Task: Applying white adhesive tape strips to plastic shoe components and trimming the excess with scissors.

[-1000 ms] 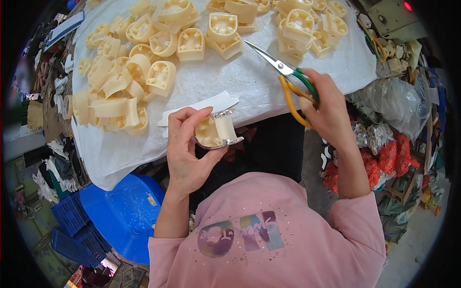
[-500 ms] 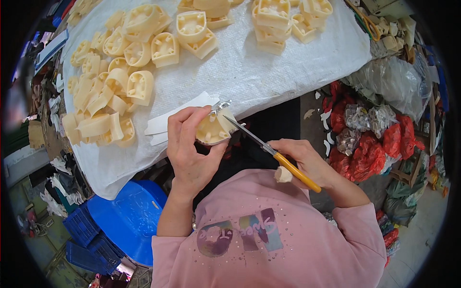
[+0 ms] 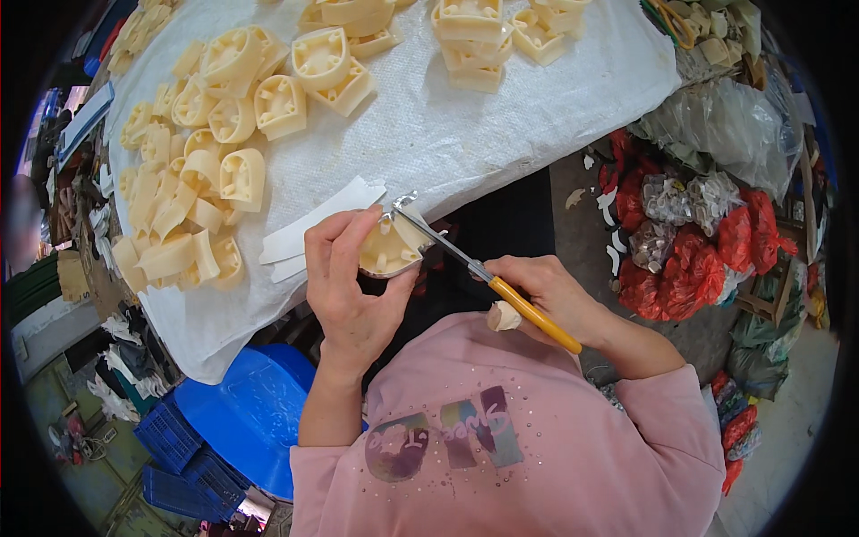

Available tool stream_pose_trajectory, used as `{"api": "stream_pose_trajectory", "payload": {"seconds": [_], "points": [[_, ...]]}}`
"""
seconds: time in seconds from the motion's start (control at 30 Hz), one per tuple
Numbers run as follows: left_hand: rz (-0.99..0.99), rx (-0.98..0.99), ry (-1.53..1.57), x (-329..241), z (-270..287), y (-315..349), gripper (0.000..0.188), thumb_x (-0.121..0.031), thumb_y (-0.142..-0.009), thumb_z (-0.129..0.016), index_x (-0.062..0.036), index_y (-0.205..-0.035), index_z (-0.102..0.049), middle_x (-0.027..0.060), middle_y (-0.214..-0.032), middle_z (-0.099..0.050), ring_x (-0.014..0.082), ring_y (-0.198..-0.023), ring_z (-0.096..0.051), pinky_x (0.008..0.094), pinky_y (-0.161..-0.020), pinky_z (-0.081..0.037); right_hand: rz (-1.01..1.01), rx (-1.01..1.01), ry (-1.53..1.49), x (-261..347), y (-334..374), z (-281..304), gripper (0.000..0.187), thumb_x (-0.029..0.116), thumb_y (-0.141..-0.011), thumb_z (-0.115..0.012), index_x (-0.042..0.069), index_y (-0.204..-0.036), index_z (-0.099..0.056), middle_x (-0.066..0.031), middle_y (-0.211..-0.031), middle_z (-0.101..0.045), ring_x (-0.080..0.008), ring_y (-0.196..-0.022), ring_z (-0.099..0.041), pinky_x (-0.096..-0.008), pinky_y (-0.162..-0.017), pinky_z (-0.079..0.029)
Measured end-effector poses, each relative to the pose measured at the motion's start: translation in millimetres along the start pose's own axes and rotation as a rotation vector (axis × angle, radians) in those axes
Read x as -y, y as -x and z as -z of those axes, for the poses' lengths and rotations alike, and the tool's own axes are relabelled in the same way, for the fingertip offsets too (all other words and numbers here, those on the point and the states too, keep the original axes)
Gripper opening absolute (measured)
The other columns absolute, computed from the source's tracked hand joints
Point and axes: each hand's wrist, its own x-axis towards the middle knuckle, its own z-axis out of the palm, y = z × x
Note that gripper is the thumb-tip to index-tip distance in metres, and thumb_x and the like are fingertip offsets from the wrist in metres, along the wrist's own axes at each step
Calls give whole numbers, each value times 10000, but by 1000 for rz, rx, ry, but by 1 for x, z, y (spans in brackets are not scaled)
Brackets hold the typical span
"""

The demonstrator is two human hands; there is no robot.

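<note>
One cream plastic shell (image 3: 385, 256), edged in silver film (image 3: 405, 200), sat near centre, pinched by the left hand (image 3: 344, 277) between thumb and fingers. At its four o'clock, the right hand (image 3: 548, 286) was closed around one pair of yellow-handled scissors (image 3: 506, 292), second handle hidden. Two white strips (image 3: 297, 230) lay at ten o'clock on the tabletop (image 3: 403, 130); uncountable overlapping shells (image 3: 281, 107), some cut off, spread from nine to one. Inverted lettering (image 3: 398, 447) marked the pink shirt (image 3: 582, 438).

Pink top (image 3: 573, 403), loose and lightly creased, wide sleeves (image 3: 671, 407) ending near the elbows, bare forearms (image 3: 640, 347) beyond, big blocky print (image 3: 455, 431) in purple, grey-blue and olive across the front, tiny studs (image 3: 535, 413) scattered around, black cloth (image 3: 510, 224) at the lap.
</note>
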Motion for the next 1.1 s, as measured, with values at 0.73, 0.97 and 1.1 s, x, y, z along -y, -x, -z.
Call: {"api": "stream_pose_trajectory", "payload": {"seconds": [0.73,0.97,1.1], "points": [[-48,261,-166,1,-32,-55,596,0,-585,-748,-34,-1154,-572,127,-992,-525,291,-931,-505,356,-813,-441,386,-586,-971,23,-46,36,596,63,-858,-493,12,-1404,-260,-114,-1010,-556,-142,-835,-537,-285,-772,-450],[-30,258,-197,-6,-34,-54,587,19,-581,-744,-27,-1142,-579,125,-978,-523,271,-912,-522,342,-789,-451,571,-693,-764,-5,-98,30,465,30,-820,-436,-4,-1277,-354,-110,-906,-559,-139,-751,-525,-274,-668,-438],[9,266,-199,-2,-37,-56,592,35,-570,-749,-31,-1135,-585,122,-968,-517,262,-901,-531,333,-780,-456,580,-578,-1108,-4,-110,24,454,17,-810,-438,-5,-1254,-348,-88,-822,-522,-132,-694,-492,-265,-641,-427]]}}
